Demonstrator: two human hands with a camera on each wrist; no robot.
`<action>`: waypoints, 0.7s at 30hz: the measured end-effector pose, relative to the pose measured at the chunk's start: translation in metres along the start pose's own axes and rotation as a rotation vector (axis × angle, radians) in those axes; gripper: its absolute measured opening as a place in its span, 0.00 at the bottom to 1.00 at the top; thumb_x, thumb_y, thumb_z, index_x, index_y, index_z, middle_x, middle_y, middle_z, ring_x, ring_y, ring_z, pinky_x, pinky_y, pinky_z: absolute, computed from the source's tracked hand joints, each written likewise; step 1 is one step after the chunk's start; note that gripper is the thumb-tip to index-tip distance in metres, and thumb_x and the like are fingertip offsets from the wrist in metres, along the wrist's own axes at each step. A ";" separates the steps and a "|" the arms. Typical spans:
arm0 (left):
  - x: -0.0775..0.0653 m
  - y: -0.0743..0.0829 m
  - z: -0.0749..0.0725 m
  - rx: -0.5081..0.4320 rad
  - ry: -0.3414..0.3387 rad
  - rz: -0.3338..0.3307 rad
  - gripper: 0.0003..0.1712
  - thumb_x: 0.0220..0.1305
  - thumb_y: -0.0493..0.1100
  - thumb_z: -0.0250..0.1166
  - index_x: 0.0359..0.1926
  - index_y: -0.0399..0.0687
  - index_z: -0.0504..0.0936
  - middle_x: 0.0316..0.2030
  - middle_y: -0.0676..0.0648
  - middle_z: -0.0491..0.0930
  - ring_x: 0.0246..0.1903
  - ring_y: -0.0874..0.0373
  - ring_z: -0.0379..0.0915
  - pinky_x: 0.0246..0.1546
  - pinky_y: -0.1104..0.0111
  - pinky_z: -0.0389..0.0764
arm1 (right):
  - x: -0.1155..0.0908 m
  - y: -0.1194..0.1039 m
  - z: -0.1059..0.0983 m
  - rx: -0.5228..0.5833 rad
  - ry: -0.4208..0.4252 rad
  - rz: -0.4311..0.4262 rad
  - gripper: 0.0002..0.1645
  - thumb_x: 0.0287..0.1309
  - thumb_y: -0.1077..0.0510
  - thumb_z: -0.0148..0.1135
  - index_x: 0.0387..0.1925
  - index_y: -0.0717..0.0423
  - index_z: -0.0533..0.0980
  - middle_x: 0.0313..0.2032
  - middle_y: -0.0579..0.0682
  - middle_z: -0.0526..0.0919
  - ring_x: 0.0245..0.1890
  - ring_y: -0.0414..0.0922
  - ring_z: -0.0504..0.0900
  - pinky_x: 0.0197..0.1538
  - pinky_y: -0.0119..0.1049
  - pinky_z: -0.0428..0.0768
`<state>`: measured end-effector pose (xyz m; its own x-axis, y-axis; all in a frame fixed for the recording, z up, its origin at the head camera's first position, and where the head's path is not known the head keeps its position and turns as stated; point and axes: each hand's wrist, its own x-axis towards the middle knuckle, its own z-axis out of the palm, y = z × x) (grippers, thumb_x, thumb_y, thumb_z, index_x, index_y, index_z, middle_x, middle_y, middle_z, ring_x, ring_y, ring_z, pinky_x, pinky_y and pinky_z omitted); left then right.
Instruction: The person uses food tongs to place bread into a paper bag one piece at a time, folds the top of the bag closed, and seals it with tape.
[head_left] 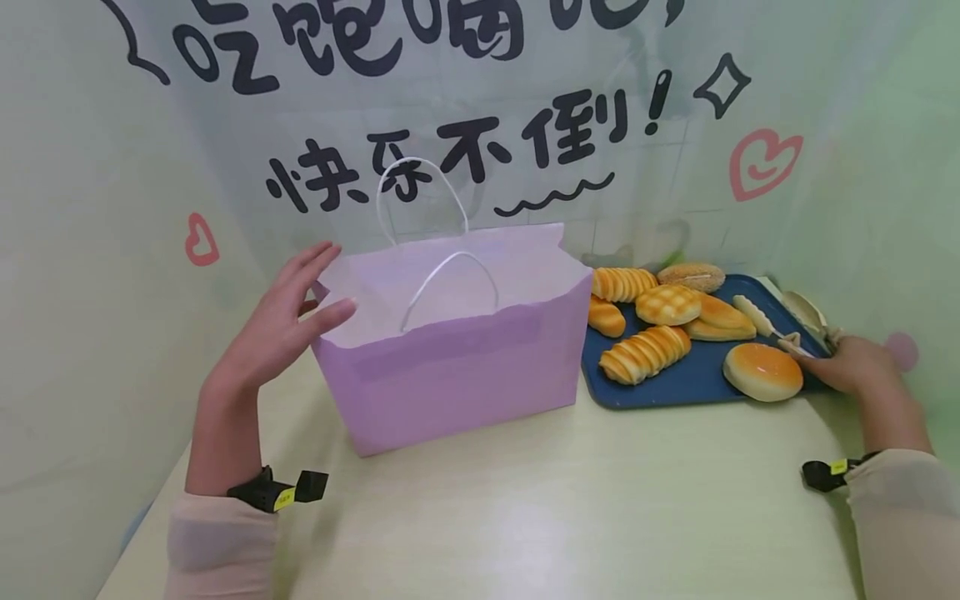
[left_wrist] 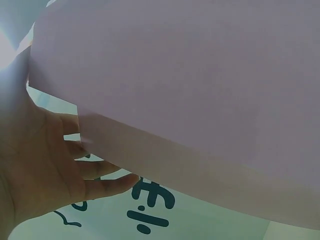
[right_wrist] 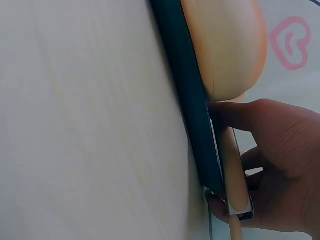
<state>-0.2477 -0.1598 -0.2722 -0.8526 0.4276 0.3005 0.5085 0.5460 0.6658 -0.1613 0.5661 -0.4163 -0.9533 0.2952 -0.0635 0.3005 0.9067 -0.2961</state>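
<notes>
Purple bag (head_left: 465, 379): stood upright toward the back edge of the tabletop (head_left: 487, 517), mouth upward, long axis laid left-right, right end slightly farther back.
Left hand (head_left: 288, 312): held, fingers spread, at the bag's left end.
Right hand (head_left: 858, 364): curled around pale tongs (head_left: 804, 310) at the right edge of the blue tray (head_left: 705, 368).

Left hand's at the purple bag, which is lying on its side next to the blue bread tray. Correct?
Not quite: the purple bag stands upright, as the head view shows. The left hand is at it, and the blue bread tray is next to it.
</notes>
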 end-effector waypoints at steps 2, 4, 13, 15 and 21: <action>-0.001 0.000 -0.001 0.001 -0.006 0.005 0.43 0.67 0.55 0.60 0.78 0.56 0.53 0.76 0.51 0.45 0.63 0.47 0.56 0.66 0.42 0.60 | 0.000 0.000 -0.001 0.003 -0.021 -0.003 0.52 0.63 0.28 0.50 0.48 0.81 0.64 0.35 0.75 0.74 0.30 0.61 0.74 0.27 0.42 0.71; -0.001 0.000 -0.003 -0.002 -0.012 0.005 0.43 0.67 0.55 0.60 0.78 0.57 0.52 0.76 0.51 0.45 0.64 0.47 0.55 0.66 0.42 0.60 | -0.001 0.000 -0.003 0.014 -0.032 0.002 0.52 0.63 0.28 0.49 0.49 0.81 0.63 0.36 0.76 0.73 0.31 0.62 0.73 0.28 0.43 0.72; -0.003 -0.002 -0.004 -0.011 -0.039 -0.006 0.47 0.64 0.53 0.64 0.78 0.59 0.51 0.76 0.52 0.44 0.70 0.48 0.48 0.65 0.40 0.60 | -0.011 -0.019 -0.021 -0.067 0.136 0.071 0.60 0.61 0.25 0.48 0.53 0.87 0.62 0.34 0.81 0.71 0.31 0.68 0.74 0.31 0.52 0.72; -0.003 -0.002 -0.005 -0.002 -0.044 -0.016 0.48 0.63 0.53 0.65 0.78 0.59 0.50 0.76 0.51 0.43 0.71 0.47 0.48 0.64 0.39 0.60 | -0.014 -0.027 -0.028 -0.040 0.181 0.065 0.58 0.61 0.26 0.50 0.47 0.86 0.64 0.29 0.77 0.71 0.27 0.66 0.73 0.25 0.48 0.72; -0.005 0.002 -0.007 0.012 -0.041 -0.018 0.49 0.62 0.53 0.66 0.78 0.60 0.49 0.77 0.51 0.42 0.73 0.47 0.45 0.64 0.40 0.61 | -0.020 -0.064 -0.048 -0.002 0.200 -0.024 0.49 0.63 0.28 0.51 0.38 0.78 0.64 0.23 0.63 0.67 0.26 0.59 0.70 0.24 0.44 0.67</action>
<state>-0.2434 -0.1661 -0.2677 -0.8558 0.4471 0.2602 0.4951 0.5623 0.6624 -0.1597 0.5165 -0.3504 -0.9352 0.3275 0.1344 0.2781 0.9146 -0.2937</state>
